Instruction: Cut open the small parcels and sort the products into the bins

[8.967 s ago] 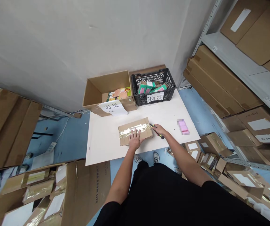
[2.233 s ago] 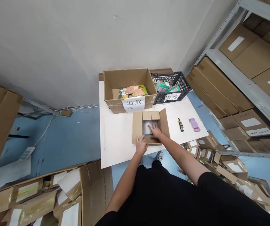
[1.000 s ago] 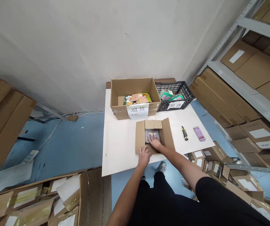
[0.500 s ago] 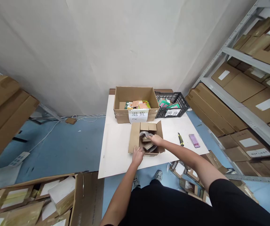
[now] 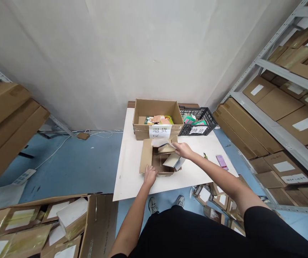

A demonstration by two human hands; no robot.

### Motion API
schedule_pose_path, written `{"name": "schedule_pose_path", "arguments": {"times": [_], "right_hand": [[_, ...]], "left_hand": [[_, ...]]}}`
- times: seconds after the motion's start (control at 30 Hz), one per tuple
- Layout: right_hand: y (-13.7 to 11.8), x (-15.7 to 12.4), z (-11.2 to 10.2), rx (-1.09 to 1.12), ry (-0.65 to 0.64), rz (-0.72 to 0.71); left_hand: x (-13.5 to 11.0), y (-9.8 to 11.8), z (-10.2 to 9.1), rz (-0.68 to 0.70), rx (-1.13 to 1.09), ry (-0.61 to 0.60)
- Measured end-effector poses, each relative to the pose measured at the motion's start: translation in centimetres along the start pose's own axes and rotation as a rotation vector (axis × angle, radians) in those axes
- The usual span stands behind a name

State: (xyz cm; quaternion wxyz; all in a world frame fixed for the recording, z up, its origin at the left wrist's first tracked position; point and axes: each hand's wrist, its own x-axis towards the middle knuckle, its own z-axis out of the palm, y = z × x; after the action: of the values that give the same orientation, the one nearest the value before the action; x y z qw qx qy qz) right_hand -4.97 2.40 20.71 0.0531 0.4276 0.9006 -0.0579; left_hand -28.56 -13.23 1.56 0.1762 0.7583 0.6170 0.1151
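Note:
An open cardboard box (image 5: 145, 157) with raised flaps stands on the white table in front of me. My left hand (image 5: 150, 174) grips its near left edge, fingers over the rim. My right hand (image 5: 183, 149) is closed on a pale, sheet-like wrapping (image 5: 156, 142) at the box's right side. Beside that hand, pale flat book-like items (image 5: 171, 160) stand tilted over the right side of the box. Much of the brown box bottom shows. The right fingertips are partly hidden by the wrapping.
Behind stand a larger cardboard box (image 5: 140, 133) with colourful packets and a black plastic crate (image 5: 211, 123) with green packets. A cutter (image 5: 205, 156) and a purple phone (image 5: 222, 162) lie on the table's right. A loaded shelf (image 5: 274, 123) rises at right; a carton of parcels (image 5: 88, 218) sits lower left.
My right hand has lifted the wrapping and the book-like items up out of the box, baring its bottom. The box and my left hand have shifted left.

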Motion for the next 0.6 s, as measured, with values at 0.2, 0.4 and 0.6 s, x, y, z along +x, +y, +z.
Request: {"name": "schedule_pose_path", "arguments": {"times": [0.2,0.4,0.6], "right_hand": [[4.0,-1.6,0.2,0.08,0.242,0.074],[4.2,-2.4,11.9,0.169,0.128,0.252],[2.3,-5.8,24.6,0.246,-0.481,0.49]], "left_hand": [[-2.4,-4.1,-2.1,-0.044,-0.026,0.025],[-5.1,-7.4,-4.4,-0.064,0.058,0.019],[-7.1,-8.4,-5.0,-0.118,0.091,-0.055]]}}
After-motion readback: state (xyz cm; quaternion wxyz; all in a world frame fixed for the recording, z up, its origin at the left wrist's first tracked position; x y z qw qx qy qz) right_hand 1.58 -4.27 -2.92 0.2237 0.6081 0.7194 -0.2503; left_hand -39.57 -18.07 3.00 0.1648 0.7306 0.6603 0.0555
